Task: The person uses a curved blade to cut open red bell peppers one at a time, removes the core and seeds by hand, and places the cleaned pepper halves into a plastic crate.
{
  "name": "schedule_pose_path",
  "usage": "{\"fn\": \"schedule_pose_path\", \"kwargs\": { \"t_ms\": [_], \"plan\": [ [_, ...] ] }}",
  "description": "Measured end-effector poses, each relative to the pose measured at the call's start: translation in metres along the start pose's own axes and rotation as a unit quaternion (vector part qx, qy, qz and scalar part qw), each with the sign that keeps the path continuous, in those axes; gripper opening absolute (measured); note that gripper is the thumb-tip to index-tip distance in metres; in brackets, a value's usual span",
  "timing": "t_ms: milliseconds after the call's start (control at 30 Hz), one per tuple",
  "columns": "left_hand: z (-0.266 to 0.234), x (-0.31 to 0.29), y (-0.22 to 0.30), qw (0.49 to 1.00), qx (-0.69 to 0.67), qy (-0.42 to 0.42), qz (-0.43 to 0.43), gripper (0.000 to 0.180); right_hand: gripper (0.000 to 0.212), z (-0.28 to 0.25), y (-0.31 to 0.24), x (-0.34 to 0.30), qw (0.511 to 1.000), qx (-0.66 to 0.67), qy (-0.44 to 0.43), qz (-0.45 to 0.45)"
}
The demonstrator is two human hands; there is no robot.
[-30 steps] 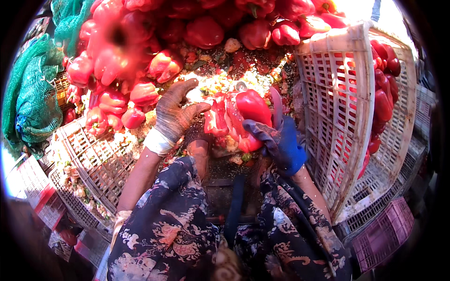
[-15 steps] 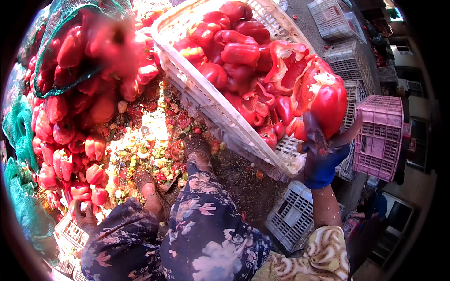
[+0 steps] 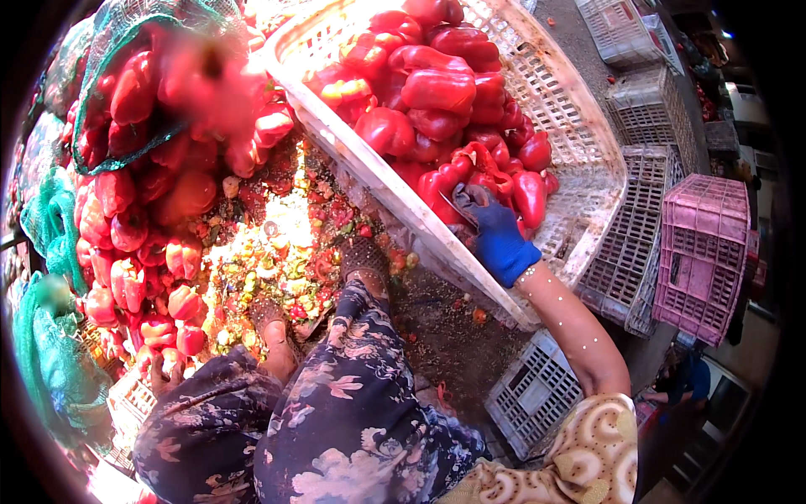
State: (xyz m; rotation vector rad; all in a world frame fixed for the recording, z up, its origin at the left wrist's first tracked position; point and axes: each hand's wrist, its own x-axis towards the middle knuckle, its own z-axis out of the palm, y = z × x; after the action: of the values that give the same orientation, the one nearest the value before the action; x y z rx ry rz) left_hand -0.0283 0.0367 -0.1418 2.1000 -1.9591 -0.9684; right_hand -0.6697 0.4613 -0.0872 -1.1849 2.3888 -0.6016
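My right hand point(image 3: 501, 239), in a blue glove with darker fingertips, reaches over the near rim of a pale plastic crate point(image 3: 579, 197). Its fingers bend around an opened red bell pepper point(image 3: 445, 186) at the edge of the heap inside; the palm side is hidden. Down at the lower left, partly behind my knee, my left hand point(image 3: 159, 375) is at the foot of a large pile of whole red bell peppers point(image 3: 128, 286). The fingers there close about a red bell pepper point(image 3: 173, 359), only part of which shows.
Green netting point(image 3: 54, 218) borders the pepper pile at the left. Seeds and cut scraps point(image 3: 260, 252) litter the ground around my feet. Stacked crates, one of them pink point(image 3: 703, 252), stand at the right, and a pale crate point(image 3: 536, 391) lies beside my right arm. Another person point(image 3: 684, 378) is farther right.
My right hand has moved left and down into the crate from its right corner. The large opened pepper pieces raised beside it are gone from there. My left hand has shifted slightly up against a pepper.
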Motion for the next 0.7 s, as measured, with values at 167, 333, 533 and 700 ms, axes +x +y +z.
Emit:
{"fn": "schedule_pose_path", "kwargs": {
  "t_ms": [167,333,533,700],
  "plan": [
    [-0.040,-0.017,0.003,0.993,0.082,0.081,0.002,0.065,0.048,0.014,0.033,-0.013,0.998,-0.039,0.054,-0.006],
    [-0.127,-0.070,0.007,0.960,0.157,0.232,-0.029,0.065,0.050,0.000,0.038,-0.018,0.996,0.068,0.044,0.045],
    [-0.211,-0.073,-0.059,0.938,0.279,0.181,-0.095,0.081,0.042,-0.072,-0.051,-0.006,0.968,0.185,0.162,0.048],
    [-0.170,-0.048,0.021,0.814,0.541,0.212,0.008,0.063,0.042,-0.081,-0.198,0.019,0.946,0.265,0.138,0.128]
  ]
}}
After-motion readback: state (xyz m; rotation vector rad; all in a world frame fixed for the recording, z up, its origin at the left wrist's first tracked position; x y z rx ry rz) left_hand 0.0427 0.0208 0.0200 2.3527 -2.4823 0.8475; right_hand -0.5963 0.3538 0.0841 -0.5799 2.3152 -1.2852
